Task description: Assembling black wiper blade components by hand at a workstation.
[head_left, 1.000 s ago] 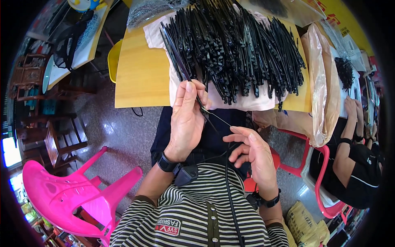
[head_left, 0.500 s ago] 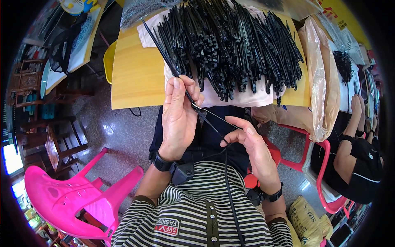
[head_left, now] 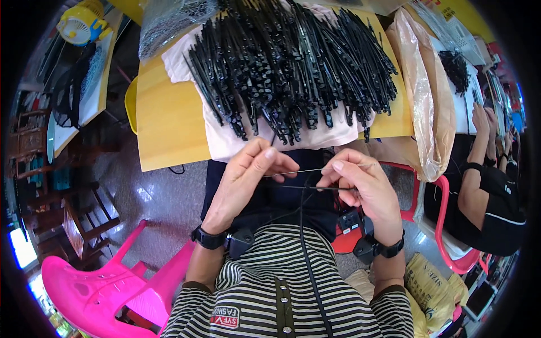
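Note:
Both my hands are raised over my lap, just off the table's near edge. My left hand (head_left: 248, 177) is closed, thumb pressed to the curled fingers, on a thin black rod (head_left: 315, 187). The rod runs across to the fingers of my right hand (head_left: 360, 183). A fine pale thread (head_left: 307, 170) stretches taut above it, from the left fingers to beneath my right thumb, which pinches it. How the thread meets the rod is hidden by my left fingers. Beyond my hands, a big heap of thin black rods (head_left: 293, 73) lies on a pale pink cloth (head_left: 220, 141).
A wooden-topped table (head_left: 163, 129) bears the heap and a clear plastic bag (head_left: 169, 28). At its right hangs a large tan plastic bag (head_left: 422, 96). A pink plastic chair (head_left: 90, 287) stands at left. On the right a person in black (head_left: 484, 197) works at another table.
My hands have drawn apart, the left lower and the right outward. The rod, slanting up past my left hand before, now lies across between them. The heap sits further left in view.

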The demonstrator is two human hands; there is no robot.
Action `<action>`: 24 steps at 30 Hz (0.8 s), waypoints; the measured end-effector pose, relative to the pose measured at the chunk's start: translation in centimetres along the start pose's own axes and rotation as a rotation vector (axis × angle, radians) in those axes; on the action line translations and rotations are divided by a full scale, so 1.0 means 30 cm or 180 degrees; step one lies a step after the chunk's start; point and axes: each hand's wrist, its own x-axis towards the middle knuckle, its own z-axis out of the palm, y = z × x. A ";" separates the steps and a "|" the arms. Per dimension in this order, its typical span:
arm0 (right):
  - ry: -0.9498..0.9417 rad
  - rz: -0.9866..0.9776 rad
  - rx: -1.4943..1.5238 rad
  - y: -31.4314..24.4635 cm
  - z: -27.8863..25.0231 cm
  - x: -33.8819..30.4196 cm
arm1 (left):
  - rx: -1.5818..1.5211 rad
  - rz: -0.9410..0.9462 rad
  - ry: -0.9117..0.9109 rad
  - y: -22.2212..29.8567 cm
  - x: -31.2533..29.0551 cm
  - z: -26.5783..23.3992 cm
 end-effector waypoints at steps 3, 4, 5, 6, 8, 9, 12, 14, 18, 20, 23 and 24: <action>0.0088 -0.0094 -0.0118 -0.016 -0.025 0.022 | -0.0006 -0.0582 -0.0293 0.030 0.002 0.021; 0.0115 -0.0144 -0.0002 -0.024 -0.032 0.029 | -0.0006 -0.0586 -0.0324 0.031 0.005 0.017; 0.0139 -0.0194 0.0113 -0.031 -0.039 0.035 | 0.0118 -0.0665 -0.0456 0.033 0.007 0.012; 0.0150 -0.0241 0.0223 -0.035 -0.043 0.041 | 0.0241 -0.0739 -0.0575 0.033 0.009 0.008; 0.0181 -0.0261 0.0305 -0.038 -0.049 0.049 | 0.0157 -0.0721 -0.0555 0.027 0.014 0.006; 0.0137 -0.0365 0.0394 -0.039 -0.050 0.053 | 0.0074 -0.0702 -0.0515 0.026 0.014 0.005; 0.0083 -0.0481 0.0532 -0.034 -0.053 0.065 | -0.0101 -0.0628 -0.0437 0.019 0.020 -0.001; 0.0070 -0.0492 0.0579 -0.036 -0.047 0.071 | -0.0195 -0.0569 -0.0395 0.017 0.025 -0.003; 0.0199 -0.0657 0.0485 -0.040 -0.027 0.073 | -0.0196 -0.0570 -0.0389 0.011 0.029 -0.012; 0.0227 -0.0670 0.0444 -0.043 -0.019 0.071 | -0.0108 -0.0514 -0.0390 0.005 0.030 -0.014; 0.0192 -0.0713 0.0332 -0.048 -0.010 0.068 | -0.0102 -0.0582 -0.0385 0.017 0.032 -0.011; 0.0168 -0.0809 0.0319 -0.046 -0.006 0.068 | -0.0046 -0.0717 -0.0375 0.030 0.032 -0.008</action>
